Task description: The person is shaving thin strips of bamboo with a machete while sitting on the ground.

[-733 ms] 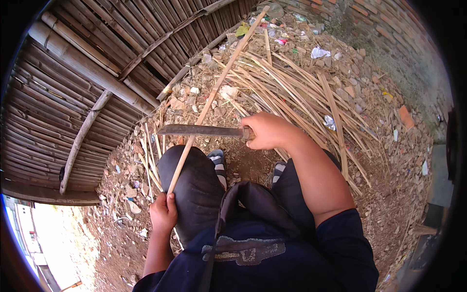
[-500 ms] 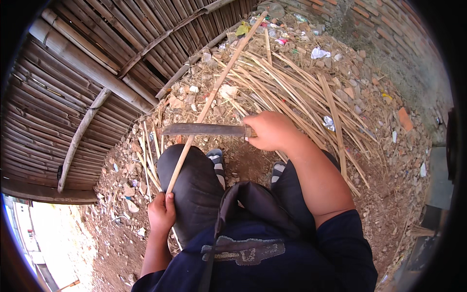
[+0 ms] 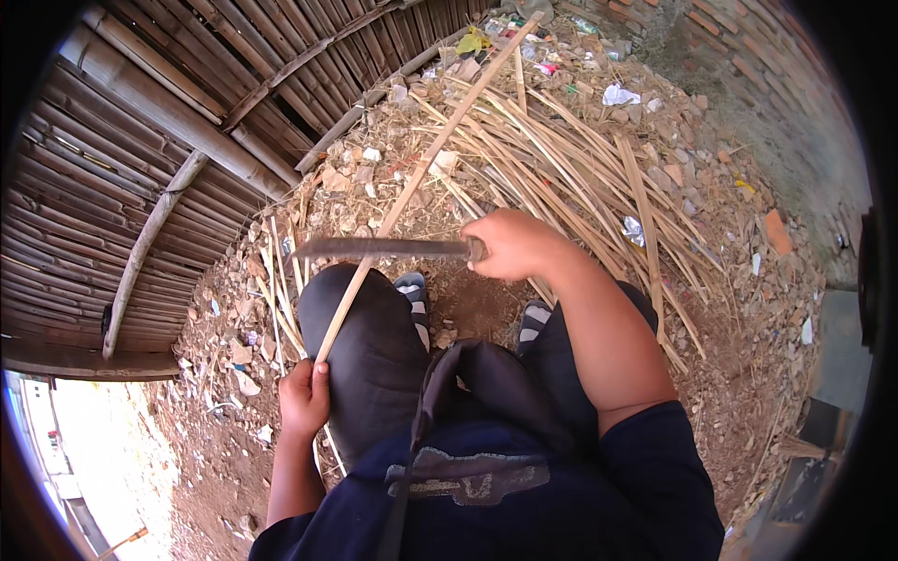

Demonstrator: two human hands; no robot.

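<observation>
The shirt (image 3: pixel 580 510) was navy, with short sleeves (image 3: pixel 659 458) and a greyish print (image 3: pixel 468 477) across the front; a black strap (image 3: pixel 399 510) ran down it. The trousers (image 3: pixel 374 374) were blackish, the footwear (image 3: pixel 535 323) dark with white bands.

I could read no words, numbers or signs anywhere. Across the front of my dark blue shirt (image 3: pixel 580 524) ran a grey, worn-looking print (image 3: pixel 468 479), with paler marks inside it that were too blurred for me to tell as letters. On the ground ahead, the white scrap (image 3: pixel 619 95) and the pink scrap (image 3: pixel 547 68) were too small to make out any lettering.
</observation>
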